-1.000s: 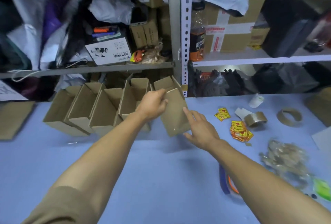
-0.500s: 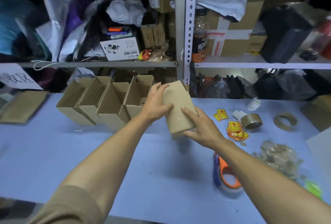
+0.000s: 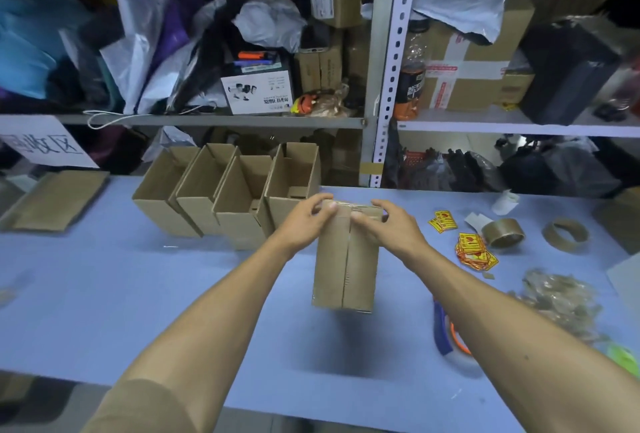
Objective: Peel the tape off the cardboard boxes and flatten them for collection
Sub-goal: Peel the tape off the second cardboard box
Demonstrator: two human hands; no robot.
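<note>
**Both hands gripped the taped end of one box above the surface**

At the far left of the frame a flattened cardboard piece [image 3: 57, 199] lay on the blue surface [image 3: 104, 294]. Right of it, in the upper middle, a row of open boxes [image 3: 228, 197] stood side by side against the shelf [image 3: 207, 120], tilted and touching one another.

In the centre, the left hand [image 3: 304, 221] had its fingers curled over the top left corner of the cardboard box [image 3: 344, 266], thumb against the near face. The box was held upright, its lower end lifted off the surface, and clear tape [image 3: 348, 206] ran along its middle seam and over the top edge. The right hand [image 3: 388, 228] clasped the top right corner, fingertips pinched at the tape beside the seam.

Lower right of the box, a blue and orange tape dispenser [image 3: 446, 332] showed partly behind the right forearm. Further right lay yellow stickers [image 3: 472, 251], a brown tape roll [image 3: 504, 232], an empty cardboard ring [image 3: 565, 234], and a heap of crumpled peeled tape [image 3: 557, 301].
</note>
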